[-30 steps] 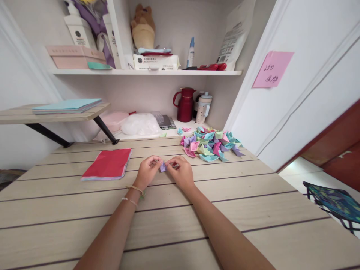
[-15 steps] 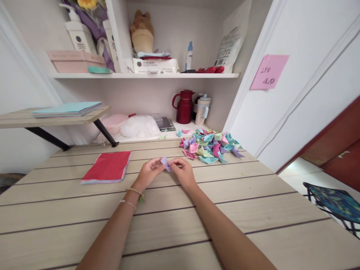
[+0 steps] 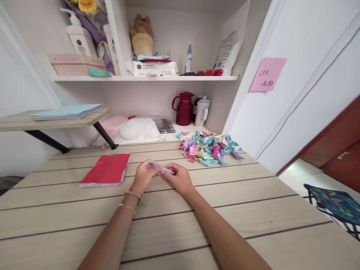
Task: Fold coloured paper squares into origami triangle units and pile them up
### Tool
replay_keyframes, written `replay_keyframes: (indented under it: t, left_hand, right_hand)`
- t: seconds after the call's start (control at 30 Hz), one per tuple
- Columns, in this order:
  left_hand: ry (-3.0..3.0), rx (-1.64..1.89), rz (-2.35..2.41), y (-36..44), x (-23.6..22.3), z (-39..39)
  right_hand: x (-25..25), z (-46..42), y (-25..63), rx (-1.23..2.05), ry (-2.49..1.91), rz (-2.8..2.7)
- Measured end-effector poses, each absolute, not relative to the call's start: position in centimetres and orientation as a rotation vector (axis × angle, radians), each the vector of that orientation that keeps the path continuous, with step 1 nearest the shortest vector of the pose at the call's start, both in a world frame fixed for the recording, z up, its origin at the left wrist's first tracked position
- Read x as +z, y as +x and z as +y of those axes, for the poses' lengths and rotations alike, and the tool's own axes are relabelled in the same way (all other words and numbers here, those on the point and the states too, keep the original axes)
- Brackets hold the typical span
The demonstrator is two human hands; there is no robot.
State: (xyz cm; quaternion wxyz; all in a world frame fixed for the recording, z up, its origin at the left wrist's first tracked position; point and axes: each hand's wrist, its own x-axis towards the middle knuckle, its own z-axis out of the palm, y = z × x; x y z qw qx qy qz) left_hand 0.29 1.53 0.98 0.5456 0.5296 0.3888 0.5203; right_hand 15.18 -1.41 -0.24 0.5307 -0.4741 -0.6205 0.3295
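Observation:
A folded piece of purple paper [image 3: 164, 168] is held just above the table between both hands. My left hand [image 3: 145, 175] pinches its left end, thumb toward me. From the other side, my right hand [image 3: 179, 177] grips the right end with thumb and fingers closed. The paper looks long and narrow, and fingers cover part of it. Behind my right hand lies a heap of folded paper boats [image 3: 209, 148] in pink, teal, purple, green and yellow. Left of my left hand sits a stack of square paper [image 3: 107, 170] with a red sheet on top.
At the left, a small raised shelf [image 3: 101, 114] bears a stack of light blue paper [image 3: 67, 111]. Along the back stand a dark red jug [image 3: 184, 109], a cup with a handle [image 3: 201, 113] and a white plastic bag [image 3: 139, 128].
The purple paper has turned from a compact, upright shape to a long, narrow one lying across between my hands. My hands have come closer together, fingertips nearly meeting.

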Motion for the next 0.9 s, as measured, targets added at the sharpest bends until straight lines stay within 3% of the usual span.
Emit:
replay_keyframes:
  t: [0.77,0.9]
  left_hand:
    - [1.054,1.264,0.895,0.0,1.4,1.7]
    - [1.074,1.261,0.9,0.0,1.3,1.7]
  right_hand:
    - [0.1,-1.1,15.1,0.816,-1.021,-1.331]
    - [0.4,-0.9,16.6,0.571,-1.121,-1.181]
